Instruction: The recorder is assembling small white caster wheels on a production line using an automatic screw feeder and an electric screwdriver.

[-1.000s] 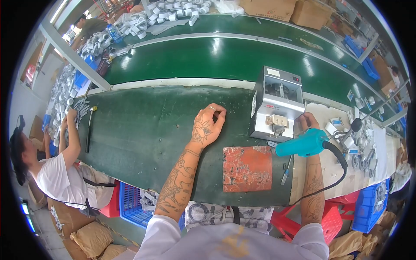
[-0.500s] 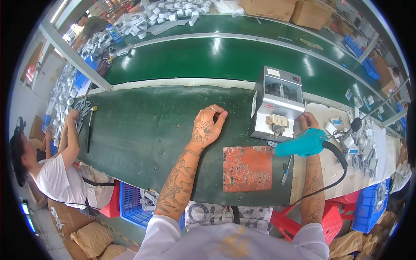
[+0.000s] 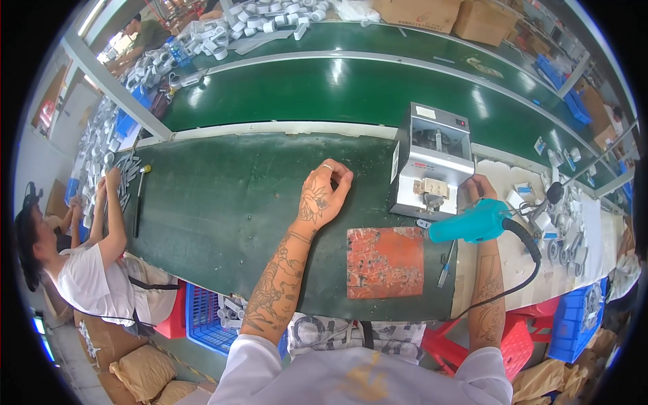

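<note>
On the dark green work mat [image 3: 223, 196], my left hand [image 3: 321, 197] rests with its fingers curled toward the thumb. A ring is on one finger; whatever lies inside the curl, if anything, is hidden. At the right side of a grey and silver box-shaped machine [image 3: 432, 179], my right hand [image 3: 481, 187] has bent fingers against the casing. Their tips are out of sight. A teal corded power screwdriver [image 3: 472, 223] hangs in front of that hand and covers part of it. A worn red square pad [image 3: 385, 263] lies before the machine, beside a small screwdriver [image 3: 445, 266].
A black-handled hammer [image 3: 140, 202] lies at the left, near grey metal parts. A co-worker [image 3: 101, 270] sits there. Beyond the bench runs a green conveyor [image 3: 290, 94]. Grey rings and parts [image 3: 570, 233] lie at the right. Blue crates [image 3: 202, 317] stand below the bench.
My left hand has shifted very slightly, and the gap between its thumb and fingers looks a little wider. The co-worker's hands and forearms have moved. My right hand looks unchanged.
</note>
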Demonstrator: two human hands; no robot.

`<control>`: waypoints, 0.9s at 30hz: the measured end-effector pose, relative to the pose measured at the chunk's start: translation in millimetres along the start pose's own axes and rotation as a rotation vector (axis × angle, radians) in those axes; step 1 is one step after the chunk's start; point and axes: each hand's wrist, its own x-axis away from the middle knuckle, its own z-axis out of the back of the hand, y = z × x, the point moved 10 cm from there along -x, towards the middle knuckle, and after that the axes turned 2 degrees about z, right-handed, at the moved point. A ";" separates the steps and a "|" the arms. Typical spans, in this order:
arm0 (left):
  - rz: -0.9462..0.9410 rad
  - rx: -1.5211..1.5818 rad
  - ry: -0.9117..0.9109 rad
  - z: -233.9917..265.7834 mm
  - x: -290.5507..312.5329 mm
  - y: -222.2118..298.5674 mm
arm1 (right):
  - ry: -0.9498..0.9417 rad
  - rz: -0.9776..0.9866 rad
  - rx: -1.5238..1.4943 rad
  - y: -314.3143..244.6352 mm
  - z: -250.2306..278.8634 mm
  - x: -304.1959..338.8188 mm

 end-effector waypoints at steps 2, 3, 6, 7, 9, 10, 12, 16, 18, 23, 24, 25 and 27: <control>0.001 0.027 -0.003 -0.2 0.1 1.7 | 0.001 0.000 -0.008 0.3 0.2 0.1; -0.016 0.031 0.004 0.4 0.4 3.4 | 0.001 -0.002 0.002 0.8 0.5 0.0; -0.034 0.030 0.006 0.8 0.6 3.9 | -0.001 -0.004 0.015 1.8 0.3 -0.5; -0.034 0.026 -0.001 0.5 0.6 3.3 | -0.003 -0.006 0.018 2.0 -0.1 -0.7; -0.046 0.025 -0.003 0.0 0.3 3.2 | -0.006 -0.001 0.022 1.4 0.0 -1.0; -0.058 0.024 -0.005 -0.3 0.4 3.6 | -0.009 0.003 0.025 0.8 -0.3 -1.0; -0.057 0.004 -0.008 -1.2 0.8 2.0 | -0.006 -0.003 0.027 -0.2 0.1 -0.6; -0.023 -0.030 -0.016 -2.1 0.4 -5.3 | -0.008 -0.015 0.032 -3.5 -1.0 0.2; -0.027 -0.036 -0.015 -2.4 0.2 -3.5 | -0.005 -0.002 0.019 1.3 0.6 -0.7; -0.018 0.020 0.020 -1.8 0.6 -4.6 | -0.011 -0.017 0.005 0.7 -0.1 -0.5; -0.033 0.033 0.028 -1.0 0.8 -1.9 | -0.008 0.004 0.023 -2.0 0.7 -0.1; -0.048 0.047 0.036 0.0 1.0 0.6 | -0.004 0.025 0.042 -5.0 1.1 0.4; -0.066 0.095 0.031 0.7 0.4 7.0 | 0.003 0.041 0.044 -3.4 3.0 -0.4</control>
